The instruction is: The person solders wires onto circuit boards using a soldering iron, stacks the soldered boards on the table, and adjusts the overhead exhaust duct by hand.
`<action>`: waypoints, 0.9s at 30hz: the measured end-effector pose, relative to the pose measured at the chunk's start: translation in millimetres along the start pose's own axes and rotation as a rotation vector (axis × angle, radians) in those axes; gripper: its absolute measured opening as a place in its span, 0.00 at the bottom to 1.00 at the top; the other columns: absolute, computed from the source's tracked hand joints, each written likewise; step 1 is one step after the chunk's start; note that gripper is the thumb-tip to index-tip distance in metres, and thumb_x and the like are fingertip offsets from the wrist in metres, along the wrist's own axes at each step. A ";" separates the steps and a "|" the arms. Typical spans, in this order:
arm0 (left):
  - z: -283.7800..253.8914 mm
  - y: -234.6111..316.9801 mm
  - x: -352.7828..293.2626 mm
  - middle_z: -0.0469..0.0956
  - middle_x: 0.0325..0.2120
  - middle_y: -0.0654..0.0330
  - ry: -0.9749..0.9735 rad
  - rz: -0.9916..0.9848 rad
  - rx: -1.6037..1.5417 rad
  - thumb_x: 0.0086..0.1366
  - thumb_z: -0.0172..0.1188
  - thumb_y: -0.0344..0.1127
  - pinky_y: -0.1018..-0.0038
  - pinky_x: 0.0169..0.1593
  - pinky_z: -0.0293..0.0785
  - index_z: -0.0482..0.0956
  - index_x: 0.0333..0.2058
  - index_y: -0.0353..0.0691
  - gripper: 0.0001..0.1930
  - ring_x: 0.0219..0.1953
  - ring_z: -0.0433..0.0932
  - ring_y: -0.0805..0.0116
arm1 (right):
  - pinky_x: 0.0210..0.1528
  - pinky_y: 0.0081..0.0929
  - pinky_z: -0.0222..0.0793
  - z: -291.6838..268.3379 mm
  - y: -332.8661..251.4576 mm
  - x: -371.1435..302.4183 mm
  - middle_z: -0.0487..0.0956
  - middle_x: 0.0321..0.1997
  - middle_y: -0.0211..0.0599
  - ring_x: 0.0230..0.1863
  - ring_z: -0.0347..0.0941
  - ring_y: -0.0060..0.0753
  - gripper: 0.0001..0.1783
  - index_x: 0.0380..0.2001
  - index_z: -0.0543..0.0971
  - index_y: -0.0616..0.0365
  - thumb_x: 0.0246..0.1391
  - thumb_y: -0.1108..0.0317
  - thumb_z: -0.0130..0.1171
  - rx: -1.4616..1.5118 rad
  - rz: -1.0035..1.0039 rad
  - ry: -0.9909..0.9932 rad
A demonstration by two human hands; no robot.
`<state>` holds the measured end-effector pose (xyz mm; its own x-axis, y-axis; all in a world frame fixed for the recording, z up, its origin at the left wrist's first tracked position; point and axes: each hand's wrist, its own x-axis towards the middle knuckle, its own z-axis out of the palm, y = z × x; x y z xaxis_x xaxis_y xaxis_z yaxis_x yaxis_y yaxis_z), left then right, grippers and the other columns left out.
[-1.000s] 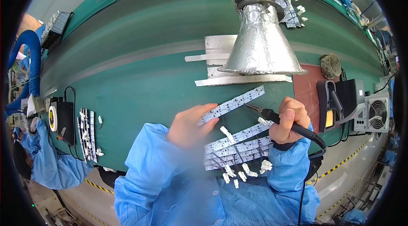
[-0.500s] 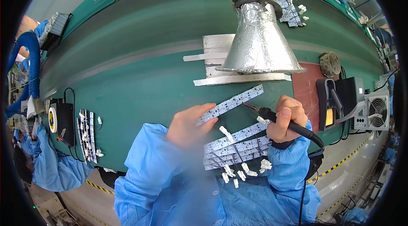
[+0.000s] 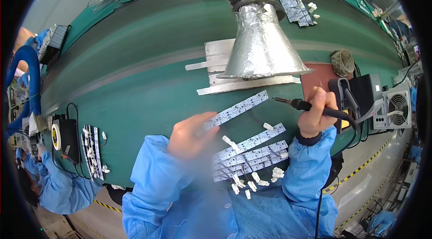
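My left hand [image 3: 191, 135] pinches the near left end of an LED circuit strip [image 3: 240, 109], holding it slanted up to the right. From the strip's right part a dark wire runs to a small white connector [image 3: 268, 126]. In my right hand [image 3: 317, 115] is a soldering iron [image 3: 299, 103], gripped like a pen, its tip pointing left and a little apart from the strip's far end. Below the held strip lies a stack of similar LED strips [image 3: 252, 156] with dark wires and white connectors [image 3: 252, 186] hanging toward me. A blurred patch hides part of my left forearm.
A foil-covered fume hood [image 3: 265, 45] hangs over white bars [image 3: 218, 54]. At right stand a soldering iron holder [image 3: 344, 97], a round pot [image 3: 342, 62] and a fan unit [image 3: 397, 108]. More strips lie at left [image 3: 92, 151] and far right [image 3: 294, 7]. A co-worker's blue sleeve [image 3: 67, 189] shows at left.
My right hand has drawn the soldering iron to the right and up, its tip off the strip's end. My left hand still holds the strip. The whole view has shifted slightly.
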<state>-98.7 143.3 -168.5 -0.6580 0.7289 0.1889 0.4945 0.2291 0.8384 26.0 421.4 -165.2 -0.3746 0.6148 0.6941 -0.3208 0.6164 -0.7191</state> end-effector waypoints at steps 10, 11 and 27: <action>0.6 0.5 -0.3 0.85 0.39 0.47 -0.010 -0.036 0.026 0.57 0.70 0.26 0.71 0.43 0.80 0.82 0.47 0.31 0.18 0.39 0.86 0.60 | 0.22 0.23 0.46 8.4 5.2 -8.2 0.61 0.15 0.28 0.18 0.52 0.18 0.20 0.19 0.58 0.57 0.65 0.76 0.49 -0.042 -0.047 -0.049; 0.9 1.5 0.5 0.85 0.39 0.47 -0.014 -0.051 0.021 0.57 0.70 0.26 0.71 0.44 0.80 0.82 0.47 0.31 0.18 0.39 0.86 0.60 | 0.22 0.23 0.46 8.6 5.7 -8.3 0.61 0.15 0.28 0.18 0.52 0.18 0.20 0.18 0.58 0.57 0.65 0.75 0.49 -0.043 -0.048 -0.051; 1.9 -2.7 -0.9 0.85 0.38 0.46 -0.013 -0.028 0.026 0.57 0.70 0.26 0.71 0.43 0.80 0.82 0.47 0.30 0.18 0.38 0.86 0.61 | 0.22 0.23 0.45 8.6 8.1 -8.4 0.60 0.15 0.27 0.18 0.51 0.17 0.19 0.19 0.58 0.56 0.65 0.75 0.49 -0.049 -0.066 -0.061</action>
<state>-98.4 143.3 -172.0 -0.6646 0.7302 0.1588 0.4905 0.2659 0.8299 19.0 417.0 -177.2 -0.4067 0.5418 0.7356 -0.3044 0.6788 -0.6682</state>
